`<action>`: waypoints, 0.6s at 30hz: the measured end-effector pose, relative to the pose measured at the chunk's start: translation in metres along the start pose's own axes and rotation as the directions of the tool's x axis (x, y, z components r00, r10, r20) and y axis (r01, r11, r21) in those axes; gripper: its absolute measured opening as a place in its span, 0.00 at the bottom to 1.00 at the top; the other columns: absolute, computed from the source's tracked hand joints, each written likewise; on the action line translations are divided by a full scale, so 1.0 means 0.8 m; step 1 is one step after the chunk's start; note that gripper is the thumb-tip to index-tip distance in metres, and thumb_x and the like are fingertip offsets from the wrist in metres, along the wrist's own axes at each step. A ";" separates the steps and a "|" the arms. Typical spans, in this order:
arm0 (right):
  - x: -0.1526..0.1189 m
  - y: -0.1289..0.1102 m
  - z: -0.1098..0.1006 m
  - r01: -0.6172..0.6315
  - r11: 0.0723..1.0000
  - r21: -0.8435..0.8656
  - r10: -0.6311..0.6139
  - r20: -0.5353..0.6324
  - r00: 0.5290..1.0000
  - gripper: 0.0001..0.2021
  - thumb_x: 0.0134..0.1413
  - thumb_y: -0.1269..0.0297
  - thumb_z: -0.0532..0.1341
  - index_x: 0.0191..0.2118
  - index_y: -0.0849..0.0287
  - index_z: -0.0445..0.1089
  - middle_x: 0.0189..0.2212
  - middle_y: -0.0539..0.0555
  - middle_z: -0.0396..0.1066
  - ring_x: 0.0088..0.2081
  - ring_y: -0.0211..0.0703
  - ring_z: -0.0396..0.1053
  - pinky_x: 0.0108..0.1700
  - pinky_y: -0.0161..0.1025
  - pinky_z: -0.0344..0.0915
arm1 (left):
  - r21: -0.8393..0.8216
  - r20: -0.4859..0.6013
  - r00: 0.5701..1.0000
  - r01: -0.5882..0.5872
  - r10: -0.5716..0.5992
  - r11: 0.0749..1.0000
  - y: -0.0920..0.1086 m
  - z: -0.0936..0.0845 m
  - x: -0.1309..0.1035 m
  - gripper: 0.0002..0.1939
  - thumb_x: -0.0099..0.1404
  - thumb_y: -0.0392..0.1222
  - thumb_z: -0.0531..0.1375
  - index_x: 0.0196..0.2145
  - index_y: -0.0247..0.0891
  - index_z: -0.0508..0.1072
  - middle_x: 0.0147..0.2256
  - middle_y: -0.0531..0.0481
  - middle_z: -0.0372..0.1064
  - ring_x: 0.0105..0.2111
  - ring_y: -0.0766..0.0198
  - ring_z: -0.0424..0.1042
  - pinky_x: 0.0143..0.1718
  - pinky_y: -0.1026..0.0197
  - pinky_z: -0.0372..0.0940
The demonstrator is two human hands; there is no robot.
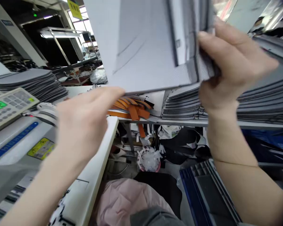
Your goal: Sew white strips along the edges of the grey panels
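A large grey fabric panel [146,47] with dark trim is raised before me, at the top middle of the head view. Its right side shows several layered folds and a small tag. My right hand [233,59] grips that folded edge between thumb and fingers. At the lower left corner, my left hand [85,119] is closed on the panel's bottom edge, slightly blurred, with its fingertips partly hidden. Below the panel, a bundle of orange strips [134,110] lies on the bench, beside a stack of grey panels [182,105].
A sewing machine with a control box [16,103] occupies the left, on a white table [103,150]. More grey panels [30,81] are piled behind it. Under the bench stands a basket of scraps [148,158]; blue and grey bins [207,188] stand at lower right.
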State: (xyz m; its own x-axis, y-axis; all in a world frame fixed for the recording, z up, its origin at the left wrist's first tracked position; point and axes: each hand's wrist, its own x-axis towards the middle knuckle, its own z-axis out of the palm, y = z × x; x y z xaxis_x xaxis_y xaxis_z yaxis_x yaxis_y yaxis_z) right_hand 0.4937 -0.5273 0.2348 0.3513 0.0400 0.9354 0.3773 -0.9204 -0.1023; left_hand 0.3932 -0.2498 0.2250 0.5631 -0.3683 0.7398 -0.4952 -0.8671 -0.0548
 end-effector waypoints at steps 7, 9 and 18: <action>-0.026 0.224 0.047 -0.305 0.890 -0.340 0.435 0.429 0.792 0.20 0.61 0.74 0.50 0.48 0.73 0.78 0.49 0.78 0.73 0.57 0.56 0.69 0.45 0.51 0.59 | -0.155 0.465 0.872 -0.093 0.155 0.984 0.034 0.088 -0.048 0.16 0.63 0.23 0.53 0.41 0.37 0.75 0.43 0.46 0.77 0.41 0.57 0.77 0.42 0.57 0.73; -0.029 0.230 0.062 -0.272 0.865 -0.422 0.464 0.465 0.754 0.18 0.60 0.75 0.52 0.36 0.75 0.81 0.50 0.80 0.71 0.57 0.58 0.68 0.43 0.52 0.58 | -0.162 0.628 0.774 0.023 0.085 0.987 0.027 0.086 -0.091 0.17 0.61 0.23 0.54 0.42 0.38 0.75 0.42 0.47 0.77 0.41 0.58 0.77 0.43 0.58 0.72; -0.043 -0.070 0.276 -0.030 0.990 0.138 -0.084 0.747 0.659 0.16 0.69 0.67 0.52 0.53 0.70 0.72 0.49 0.65 0.73 0.51 0.45 0.70 0.52 0.42 0.64 | -0.054 0.859 0.459 0.524 -0.228 0.850 0.020 0.029 -0.211 0.20 0.64 0.27 0.54 0.47 0.45 0.76 0.41 0.48 0.77 0.42 0.59 0.77 0.46 0.61 0.70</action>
State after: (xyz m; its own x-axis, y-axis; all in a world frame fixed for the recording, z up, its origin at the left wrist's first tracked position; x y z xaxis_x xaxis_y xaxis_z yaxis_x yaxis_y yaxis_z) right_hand 0.6500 -0.3911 0.1337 0.8403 0.3941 0.3723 0.4809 -0.8589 -0.1762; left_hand 0.3058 -0.2090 0.0833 0.9396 -0.2590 -0.2238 -0.1617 -0.9121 0.3767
